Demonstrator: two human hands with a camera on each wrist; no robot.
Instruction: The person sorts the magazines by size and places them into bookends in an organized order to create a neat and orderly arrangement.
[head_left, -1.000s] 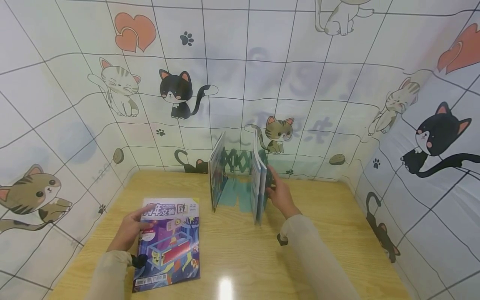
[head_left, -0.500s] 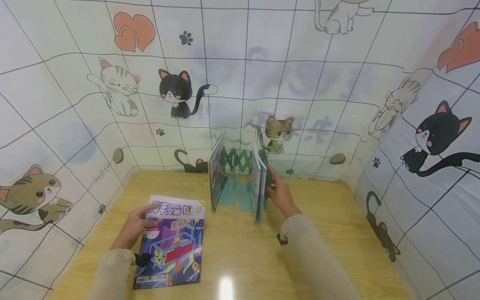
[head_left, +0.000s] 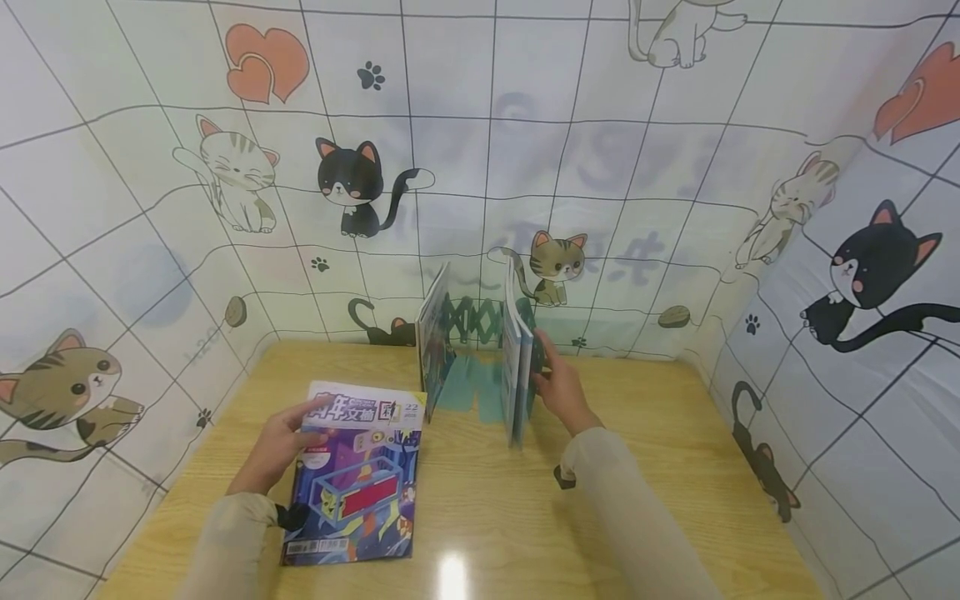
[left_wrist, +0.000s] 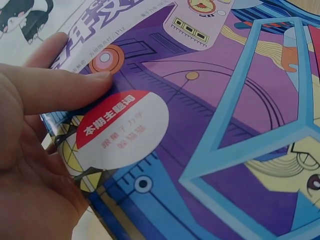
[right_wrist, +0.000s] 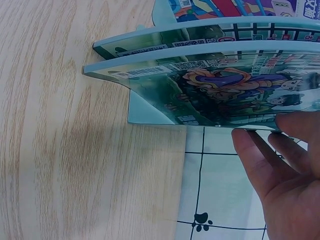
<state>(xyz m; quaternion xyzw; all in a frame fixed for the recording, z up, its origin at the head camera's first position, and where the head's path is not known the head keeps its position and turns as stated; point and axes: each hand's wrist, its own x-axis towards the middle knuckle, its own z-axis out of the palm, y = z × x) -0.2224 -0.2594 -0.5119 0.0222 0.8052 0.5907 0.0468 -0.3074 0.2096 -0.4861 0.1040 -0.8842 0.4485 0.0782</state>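
My left hand pinches the left edge of a purple magazine; its thumb lies on the cover in the left wrist view, the other fingers go behind. The cover faces up, barcode toward me, top end slightly raised. My right hand touches the outer right side of upright magazines standing in a teal bookend at the back. In the right wrist view, its fingertips meet the edge of a green illustrated cover. Another upright stack stands at the bookend's left side, with a gap between the two.
A wood-grain table lies beneath everything. White cloth walls printed with cats and grid lines enclose it at the back and both sides. A green lattice piece spans the back of the bookend.
My left hand has moved the purple magazine right and away from me, toward the bookend. My right hand and the standing magazines have stayed put.
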